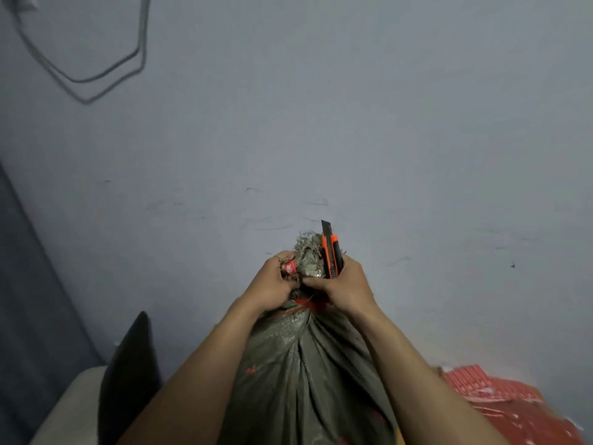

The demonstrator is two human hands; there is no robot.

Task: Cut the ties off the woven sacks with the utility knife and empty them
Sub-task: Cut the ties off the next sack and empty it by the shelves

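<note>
A grey-green woven sack (305, 374) stands upright between my forearms, its neck gathered and bound by a red tie (306, 304). My left hand (272, 284) grips the frayed sack top (308, 255) and pinches a loose end of the red tie (289, 268). My right hand (343, 287) holds an orange and black utility knife (332, 255) upright beside the frayed top, blade out and pointing up. Its fingers also touch the neck just above the tie.
A plain grey wall (321, 123) fills the view ahead, with dark cables (96, 78) hanging at the upper left. A black object (128, 370) leans on a pale surface (73, 409) at the lower left. A red sack (519, 409) lies at the lower right.
</note>
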